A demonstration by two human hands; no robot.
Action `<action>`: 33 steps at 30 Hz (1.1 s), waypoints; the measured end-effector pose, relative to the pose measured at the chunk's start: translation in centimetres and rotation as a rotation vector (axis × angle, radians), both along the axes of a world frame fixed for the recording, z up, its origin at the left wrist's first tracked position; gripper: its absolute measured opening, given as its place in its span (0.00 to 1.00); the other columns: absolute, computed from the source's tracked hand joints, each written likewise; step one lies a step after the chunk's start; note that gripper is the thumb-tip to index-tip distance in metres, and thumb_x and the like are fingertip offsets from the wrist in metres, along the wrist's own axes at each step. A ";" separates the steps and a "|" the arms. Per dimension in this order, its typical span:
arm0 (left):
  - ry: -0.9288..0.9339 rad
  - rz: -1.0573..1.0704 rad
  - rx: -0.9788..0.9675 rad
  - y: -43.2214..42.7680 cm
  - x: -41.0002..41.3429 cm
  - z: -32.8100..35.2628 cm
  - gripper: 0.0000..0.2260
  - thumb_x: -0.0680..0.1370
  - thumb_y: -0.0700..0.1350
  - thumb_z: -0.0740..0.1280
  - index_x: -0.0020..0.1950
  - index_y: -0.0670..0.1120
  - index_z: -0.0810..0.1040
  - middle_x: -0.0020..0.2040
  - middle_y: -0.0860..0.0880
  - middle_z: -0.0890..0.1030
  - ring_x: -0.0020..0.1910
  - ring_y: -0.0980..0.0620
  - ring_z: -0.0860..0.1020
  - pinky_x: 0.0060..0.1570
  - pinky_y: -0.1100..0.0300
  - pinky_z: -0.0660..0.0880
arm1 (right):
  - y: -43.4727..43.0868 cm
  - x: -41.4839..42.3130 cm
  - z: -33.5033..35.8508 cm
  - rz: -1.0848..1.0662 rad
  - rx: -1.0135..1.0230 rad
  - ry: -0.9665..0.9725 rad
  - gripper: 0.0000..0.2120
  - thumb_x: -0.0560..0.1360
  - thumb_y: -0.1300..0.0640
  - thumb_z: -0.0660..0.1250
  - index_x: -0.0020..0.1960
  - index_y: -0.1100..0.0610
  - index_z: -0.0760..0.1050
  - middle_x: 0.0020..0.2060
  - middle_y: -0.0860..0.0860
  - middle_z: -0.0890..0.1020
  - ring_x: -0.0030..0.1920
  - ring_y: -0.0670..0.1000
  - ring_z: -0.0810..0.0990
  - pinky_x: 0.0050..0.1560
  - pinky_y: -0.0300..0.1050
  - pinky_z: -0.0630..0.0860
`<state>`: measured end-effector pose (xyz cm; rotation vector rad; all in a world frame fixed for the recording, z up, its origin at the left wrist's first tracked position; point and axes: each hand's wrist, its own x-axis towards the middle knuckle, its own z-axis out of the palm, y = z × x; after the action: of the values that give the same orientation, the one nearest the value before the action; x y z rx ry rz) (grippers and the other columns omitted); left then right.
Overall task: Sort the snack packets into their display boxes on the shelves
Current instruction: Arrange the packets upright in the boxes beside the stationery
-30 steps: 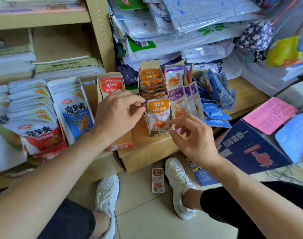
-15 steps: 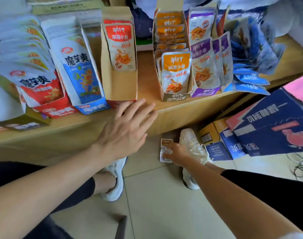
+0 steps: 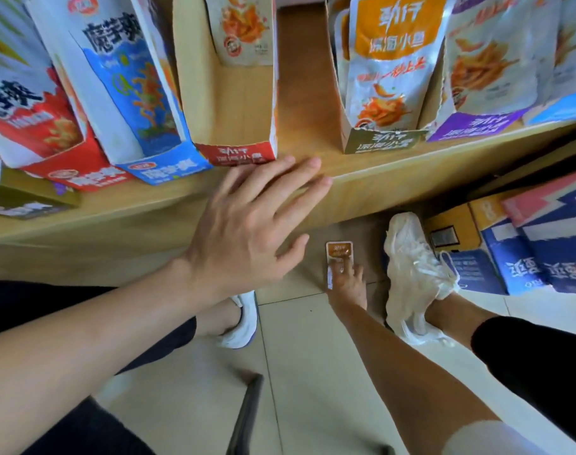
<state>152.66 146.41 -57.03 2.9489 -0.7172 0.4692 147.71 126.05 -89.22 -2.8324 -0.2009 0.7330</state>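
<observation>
Resting flat on shelf (image 3: pixel 395 178) edge: left hand (image 3: pixel 253 221), fingers straight, spread. Right hand (image 3: pixel 347 282) down at floor (image 3: pixel 312 356), fingers on orange packet (image 3: pixel 339 250) beside white shoe (image 3: pixel 411 267); cannot tell if pinching.

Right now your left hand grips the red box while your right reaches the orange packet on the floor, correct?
No: the head view shows the left hand resting open on the shelf edge, beside the red box; the right hand does reach the orange packet.
</observation>
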 end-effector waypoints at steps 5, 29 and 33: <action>-0.019 0.003 -0.011 -0.1 0.0 -0.1 0.26 0.74 0.50 0.68 0.72 0.47 0.76 0.73 0.48 0.75 0.68 0.45 0.76 0.59 0.49 0.71 | -0.6 0.5 0.8 -0.061 0.207 -0.008 0.18 0.62 0.70 0.72 0.51 0.65 0.80 0.41 0.63 0.83 0.38 0.66 0.79 0.34 0.52 0.80; -0.006 -0.055 -0.054 0.5 0.2 -0.7 0.27 0.72 0.44 0.68 0.72 0.47 0.76 0.73 0.50 0.74 0.70 0.47 0.75 0.59 0.50 0.71 | -0.1 4.3 2.7 0.081 0.098 0.298 0.21 0.79 0.55 0.67 0.69 0.53 0.63 0.58 0.56 0.79 0.54 0.56 0.81 0.50 0.49 0.81; -0.015 -0.045 -0.063 -0.1 0.3 0.1 0.24 0.71 0.43 0.68 0.68 0.45 0.80 0.68 0.49 0.79 0.64 0.45 0.78 0.53 0.49 0.73 | -0.6 6.2 9.4 0.109 0.248 0.271 0.09 0.79 0.56 0.67 0.59 0.55 0.77 0.50 0.52 0.81 0.49 0.54 0.81 0.43 0.40 0.76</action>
<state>152.99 146.29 -56.88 2.8673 -0.7543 0.5015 153.94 125.40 -79.80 -2.4743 -0.3754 1.0275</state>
